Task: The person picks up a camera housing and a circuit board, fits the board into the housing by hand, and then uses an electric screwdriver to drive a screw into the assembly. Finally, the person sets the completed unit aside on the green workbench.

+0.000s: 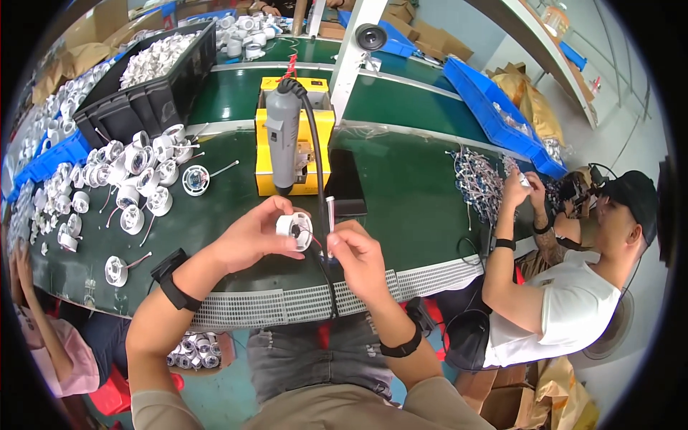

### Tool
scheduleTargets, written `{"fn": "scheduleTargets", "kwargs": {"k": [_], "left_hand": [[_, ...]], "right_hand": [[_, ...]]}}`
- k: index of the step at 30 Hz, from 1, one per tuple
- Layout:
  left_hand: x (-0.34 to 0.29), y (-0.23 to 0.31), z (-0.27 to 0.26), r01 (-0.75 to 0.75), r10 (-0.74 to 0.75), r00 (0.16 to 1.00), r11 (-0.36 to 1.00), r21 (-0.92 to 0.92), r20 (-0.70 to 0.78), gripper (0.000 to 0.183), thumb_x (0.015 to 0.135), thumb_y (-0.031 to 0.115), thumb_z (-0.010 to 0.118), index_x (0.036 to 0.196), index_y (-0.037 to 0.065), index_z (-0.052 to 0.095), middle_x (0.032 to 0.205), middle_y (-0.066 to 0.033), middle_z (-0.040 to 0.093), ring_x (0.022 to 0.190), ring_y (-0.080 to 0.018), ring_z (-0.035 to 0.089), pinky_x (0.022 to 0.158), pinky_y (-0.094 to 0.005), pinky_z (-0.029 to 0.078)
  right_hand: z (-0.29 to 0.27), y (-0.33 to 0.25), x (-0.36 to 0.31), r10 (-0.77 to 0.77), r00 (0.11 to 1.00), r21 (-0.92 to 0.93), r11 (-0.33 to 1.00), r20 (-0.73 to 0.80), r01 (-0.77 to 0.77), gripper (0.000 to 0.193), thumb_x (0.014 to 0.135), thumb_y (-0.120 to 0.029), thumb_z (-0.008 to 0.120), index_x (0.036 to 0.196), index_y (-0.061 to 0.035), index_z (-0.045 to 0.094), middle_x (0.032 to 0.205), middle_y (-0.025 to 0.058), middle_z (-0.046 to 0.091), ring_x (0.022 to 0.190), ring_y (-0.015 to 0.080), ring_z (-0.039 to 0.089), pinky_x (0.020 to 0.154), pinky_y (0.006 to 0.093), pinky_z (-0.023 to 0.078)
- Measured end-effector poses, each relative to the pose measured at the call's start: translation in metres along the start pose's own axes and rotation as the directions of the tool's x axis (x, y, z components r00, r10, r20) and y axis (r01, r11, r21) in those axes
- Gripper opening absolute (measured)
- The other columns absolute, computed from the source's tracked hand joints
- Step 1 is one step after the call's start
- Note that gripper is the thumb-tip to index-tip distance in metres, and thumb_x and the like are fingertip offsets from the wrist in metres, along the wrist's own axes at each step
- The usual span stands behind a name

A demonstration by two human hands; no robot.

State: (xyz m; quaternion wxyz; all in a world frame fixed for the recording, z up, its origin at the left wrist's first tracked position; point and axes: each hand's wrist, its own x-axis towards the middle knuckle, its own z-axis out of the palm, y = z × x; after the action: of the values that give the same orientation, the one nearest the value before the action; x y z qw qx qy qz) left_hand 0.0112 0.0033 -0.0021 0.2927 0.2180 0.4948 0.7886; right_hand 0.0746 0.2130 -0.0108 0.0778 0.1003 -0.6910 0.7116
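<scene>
A person holds a small white round part (292, 225) over the green table.
The left hand (247, 240) is closed on it, thumb at the near side and fingers at the far side, so the part sits at the right tip of that hand. It is short and round; its open face looks up. A thin red wire (316, 241) goes right from it. The right hand (362, 259) pinches a thin white strip (330, 212), whose long way runs near to far, tip pointing far.
</scene>
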Motion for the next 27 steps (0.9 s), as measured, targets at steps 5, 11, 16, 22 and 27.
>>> {"fn": "scheduleTargets", "kwargs": {"k": [5,11,16,22,27], "left_hand": [[-0.001,0.003,0.002,0.144,-0.149,0.989,0.954,-0.263,0.002,0.017,0.1,0.026,0.049,0.106,0.01,0.048,0.117,-0.0094,0.057,0.104,-0.0244,0.062,0.084,-0.0473,0.057],[0.0,0.003,0.001,0.152,-0.16,0.987,0.953,-0.264,-0.007,0.029,0.1,0.025,0.046,0.119,0.003,0.049,0.116,-0.0131,0.059,0.104,-0.0292,0.064,0.084,-0.0506,0.056],[0.001,0.004,0.006,0.197,-0.192,0.98,0.958,-0.206,0.047,0.04,0.099,0.023,0.049,0.13,-0.003,0.048,0.119,-0.0149,0.06,0.107,-0.0301,0.063,0.09,-0.0505,0.054],[0.002,0.004,0.005,0.107,-0.127,0.99,0.965,-0.241,-0.067,0.04,0.099,0.023,0.051,0.13,-0.002,0.05,0.12,-0.0148,0.061,0.108,-0.0295,0.062,0.093,-0.0509,0.052],[0.0,0.006,0.013,0.037,-0.08,0.988,0.954,-0.297,-0.133,0.038,0.101,0.021,0.047,0.132,-0.001,0.049,0.113,-0.0117,0.062,0.105,-0.0242,0.063,0.095,-0.0477,0.052]], "right_hand": [[0.001,0.002,0.0,-0.009,0.984,-0.074,0.997,0.179,0.023,0.01,0.084,0.003,0.058,0.074,0.0061,0.059,0.098,0.0071,0.049,0.069,0.0123,0.054,0.062,0.0242,0.044],[0.007,-0.002,0.004,-0.032,0.973,-0.049,0.998,0.231,0.044,0.014,0.086,-0.002,0.06,0.075,0.0053,0.058,0.101,0.0065,0.045,0.07,0.0124,0.054,0.061,0.0252,0.044],[0.003,0.0,0.008,-0.13,0.967,-0.322,0.926,0.219,0.197,0.015,0.089,-0.009,0.062,0.083,0.0037,0.061,0.102,0.0077,0.046,0.072,0.0138,0.055,0.066,0.0263,0.045],[0.002,-0.008,0.001,-0.41,0.912,-0.642,0.706,-0.025,0.3,0.025,0.075,-0.001,0.077,0.096,-0.0048,0.065,0.103,0.0069,0.053,0.081,0.0176,0.062,0.066,0.0292,0.053],[-0.009,-0.011,0.007,-0.582,0.798,-0.78,0.425,0.154,0.46,0.024,0.076,-0.001,0.074,0.099,-0.0035,0.068,0.099,0.0085,0.059,0.084,0.0192,0.063,0.067,0.0291,0.053]]}}
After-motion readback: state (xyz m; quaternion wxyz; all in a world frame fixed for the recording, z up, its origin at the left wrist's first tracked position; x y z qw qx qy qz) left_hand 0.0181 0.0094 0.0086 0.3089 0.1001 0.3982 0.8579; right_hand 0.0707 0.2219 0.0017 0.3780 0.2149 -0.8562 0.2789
